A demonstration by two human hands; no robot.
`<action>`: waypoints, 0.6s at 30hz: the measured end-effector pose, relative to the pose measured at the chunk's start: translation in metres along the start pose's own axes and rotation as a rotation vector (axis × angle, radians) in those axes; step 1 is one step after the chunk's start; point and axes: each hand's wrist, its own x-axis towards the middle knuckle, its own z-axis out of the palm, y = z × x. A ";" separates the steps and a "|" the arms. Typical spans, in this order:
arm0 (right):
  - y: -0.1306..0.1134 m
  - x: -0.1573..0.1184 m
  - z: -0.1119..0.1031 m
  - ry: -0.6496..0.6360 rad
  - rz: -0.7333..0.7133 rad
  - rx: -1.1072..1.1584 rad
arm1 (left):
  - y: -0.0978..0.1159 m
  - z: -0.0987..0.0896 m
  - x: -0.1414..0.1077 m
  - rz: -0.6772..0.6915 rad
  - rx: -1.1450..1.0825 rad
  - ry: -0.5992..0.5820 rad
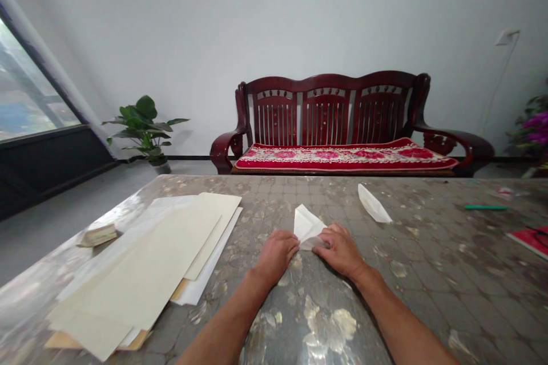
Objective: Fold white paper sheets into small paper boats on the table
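A small white folded paper (307, 224) lies on the patterned table (428, 274) between my two hands. My left hand (277, 254) has its fingers closed at the paper's lower left corner. On the right side, my right hand (340, 250) pinches the paper's lower right part, where a flap curls up. The upper tip of the paper points away from me. Farther back to the right lies another folded white paper piece (374, 204), pointed at its ends, touched by neither hand.
Large cream and white sheets (154, 262) are stacked at the left, beside a small block of papers (98, 235). A green pen (486, 207) and a red booklet (531, 240) lie at the right. Behind the table stand a wooden bench (325, 117) and a potted plant (145, 128).
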 end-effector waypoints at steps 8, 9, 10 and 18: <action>0.002 0.001 0.002 -0.006 0.046 0.004 | 0.001 0.000 -0.002 0.004 -0.020 0.032; 0.002 0.001 0.002 -0.006 0.053 -0.001 | 0.000 0.001 -0.002 -0.007 -0.023 0.035; 0.001 0.001 0.002 -0.007 0.059 -0.008 | 0.000 0.002 -0.002 -0.020 -0.027 0.039; 0.001 0.002 0.002 -0.030 0.121 -0.093 | 0.004 0.001 0.000 -0.087 -0.113 0.082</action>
